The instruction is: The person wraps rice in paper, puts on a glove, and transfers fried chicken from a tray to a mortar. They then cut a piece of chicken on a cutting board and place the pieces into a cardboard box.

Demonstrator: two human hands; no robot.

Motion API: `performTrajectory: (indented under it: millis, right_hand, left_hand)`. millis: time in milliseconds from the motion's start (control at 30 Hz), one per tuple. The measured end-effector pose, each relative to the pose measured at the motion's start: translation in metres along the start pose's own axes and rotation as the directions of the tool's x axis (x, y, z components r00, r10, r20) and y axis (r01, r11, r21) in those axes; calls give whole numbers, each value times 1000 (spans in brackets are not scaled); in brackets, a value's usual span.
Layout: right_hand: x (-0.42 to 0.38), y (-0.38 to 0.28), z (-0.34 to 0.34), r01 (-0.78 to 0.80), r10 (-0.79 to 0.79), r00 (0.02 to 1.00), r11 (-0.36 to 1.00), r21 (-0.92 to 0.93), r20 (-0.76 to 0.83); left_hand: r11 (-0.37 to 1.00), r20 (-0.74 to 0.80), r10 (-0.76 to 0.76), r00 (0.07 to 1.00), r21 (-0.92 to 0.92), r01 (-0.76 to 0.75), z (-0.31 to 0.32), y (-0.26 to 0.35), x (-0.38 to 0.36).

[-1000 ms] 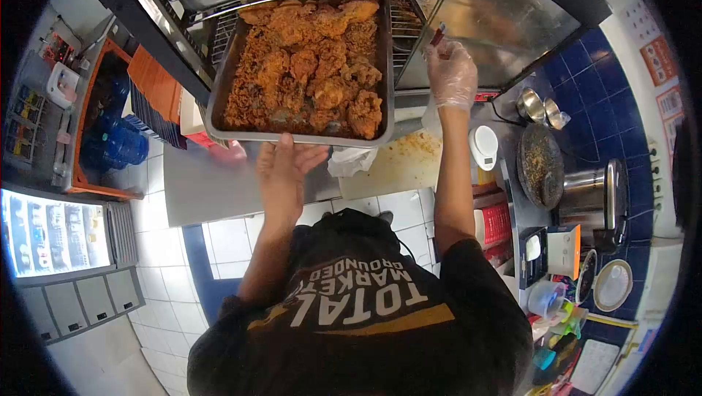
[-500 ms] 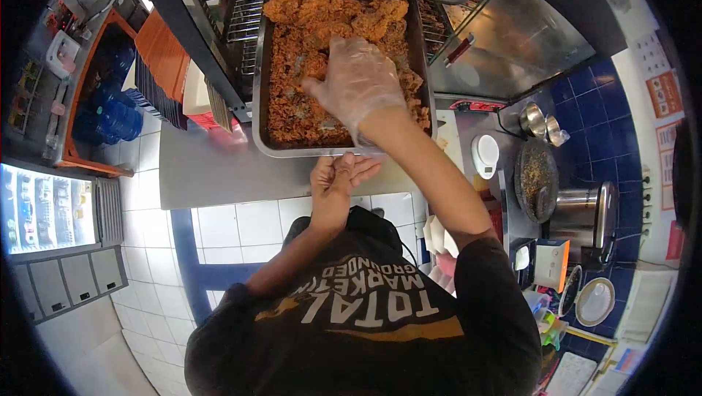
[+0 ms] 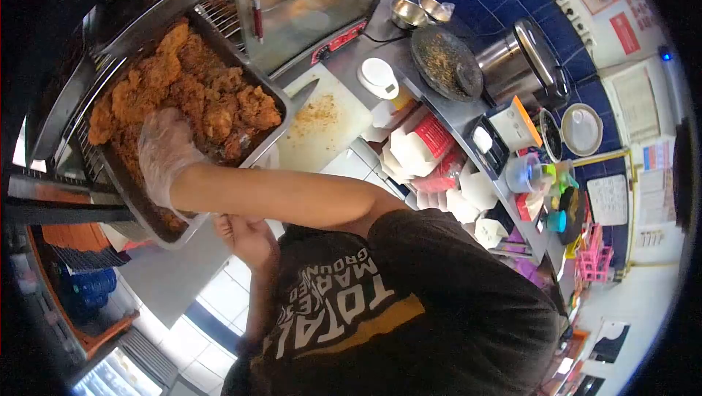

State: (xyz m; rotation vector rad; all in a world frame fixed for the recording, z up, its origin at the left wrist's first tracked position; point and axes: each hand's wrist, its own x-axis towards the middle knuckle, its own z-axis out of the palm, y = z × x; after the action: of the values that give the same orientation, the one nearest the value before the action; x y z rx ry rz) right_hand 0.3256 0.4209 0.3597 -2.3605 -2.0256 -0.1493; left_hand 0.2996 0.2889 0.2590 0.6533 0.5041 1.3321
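A deep metal tray [image 3: 274, 133] of fried, breaded chicken [image 3: 194, 85] rests partly on a wire rack in a cabinet. My right hand [image 3: 170, 153], in a clear plastic glove, reaches down into the tray against the crumbs and chicken. Its fingertips are hidden, so whether it grips a piece cannot be made out. My left hand [image 3: 250, 241], bare, is at the tray's near rim with its fingers curled against it. My right forearm crosses just above it.
Right of the tray are a cutting board [image 3: 340, 122] with crumbs and a knife [image 3: 303, 95], a white scale [image 3: 378, 78], a stone mortar [image 3: 446, 63] and a steel pot [image 3: 512, 63]. The cabinet's glass door [image 3: 300, 1] stands open. Paper boxes [image 3: 420, 147] sit below the counter.
The view has swung right and rotated, so the tray appears at the left. Chicken pieces now lie along the tray's right side. My right hand stays in the tray, my left at its rim.
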Motion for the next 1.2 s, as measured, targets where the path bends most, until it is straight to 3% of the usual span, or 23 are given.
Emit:
performTrajectory:
  millis: [133, 200, 233, 300, 333, 400, 433, 500, 567, 633, 667, 700, 767, 833, 867, 900, 967, 1000, 1033, 1067, 1133, 1167, 1200]
  right_hand:
    - [22, -5, 25, -88, 92, 996, 981, 174, -18]
    - [5, 21, -10, 86, -109, 993, 917, 390, 36]
    - [3, 25, -13, 84, -106, 994, 916, 392, 36]
    - [-3, 32, -23, 18, 34, 997, 759, 650, -67]
    - [-4, 41, -29, 21, 31, 997, 761, 648, -69]
    - [-14, 76, -62, -30, -12, 999, 430, 903, 38]
    - [-18, 92, -64, -34, -7, 999, 434, 900, 41]
    - [-27, 126, -63, 53, 134, 985, 371, 927, -110]
    - [-44, 190, -62, -2, 247, 964, 378, 926, -99]
    - [-64, 264, -55, 32, 277, 961, -81, 996, -9]
    - [-76, 303, -59, 4, 353, 935, -87, 996, 27]
    - [-69, 360, -13, 88, 514, 858, -121, 989, -14]
    - [-87, 447, 1, 39, 587, 799, -268, 963, 131]
    - [-97, 535, 44, -72, 739, 649, -176, 982, 180]
    - [-102, 582, 66, -192, 743, 624, -155, 969, 243]
    - [-108, 631, 92, -313, 747, 591, -135, 940, 304]
    - [-110, 734, 172, -542, 858, 483, 135, 829, 175]
    - [-113, 734, 153, -703, 885, 452, 274, 656, 115]
    - [-118, 720, 134, -808, 887, 460, 396, 437, 47]
    - [-120, 737, 158, -780, 855, 514, 431, 454, 71]
    - [-125, 765, 208, -780, 802, 597, 586, 220, -23]
    - [-126, 757, 220, -722, 784, 619, 589, 364, -42]
    - [-131, 762, 230, -654, 695, 694, 718, 238, -190]
  left_hand:
    - [1000, 61, -14, 998, 20, 13, 7, -1, 1]
    - [999, 102, 29, 994, -21, -27, 5, -2, 2]
    - [1000, 104, 27, 994, -18, -25, -2, -3, 3]
    - [1000, 162, 4, 987, 1, -4, -9, -1, 7]
    - [1000, 162, 7, 987, -2, -7, -8, -4, 5]
    - [995, -38, 70, 997, 70, -67, 20, 1, 1]
    - [996, -37, 65, 997, 64, -62, 21, 0, 2]
    - [992, -41, 90, 995, 88, -86, 22, 2, 5]
    - [990, 8, 60, 998, 129, -60, 34, 5, 4]
    - [991, 41, 104, 994, 75, -107, 38, 4, 5]
    - [986, 46, 79, 996, 141, -85, 37, 6, 5]
    - [986, 40, 85, 996, 142, -89, 33, 5, 4]
    - [978, -9, 100, 995, 183, -96, 22, 1, 4]
    - [978, -35, 113, 993, 180, -105, 5, 1, 3]
    - [979, -55, 124, 991, 170, -113, 7, -4, 3]
    - [905, -318, 212, 924, 421, -62, 21, -7, 3]
    - [932, -514, 218, 830, 363, -20, 31, -9, 8]
    - [924, -530, 246, 812, 381, -31, 43, -16, 10]
    - [927, -610, 249, 753, 375, -2, 56, -22, 14]
    - [925, -692, 276, 667, 379, 10, 65, -18, 14]
    - [934, -484, 245, 840, 350, -71, 13, -23, -3]
    - [785, -504, 364, 783, 618, 33, 29, -29, -2]
    - [780, -554, 344, 758, 618, 98, 33, -29, -1]
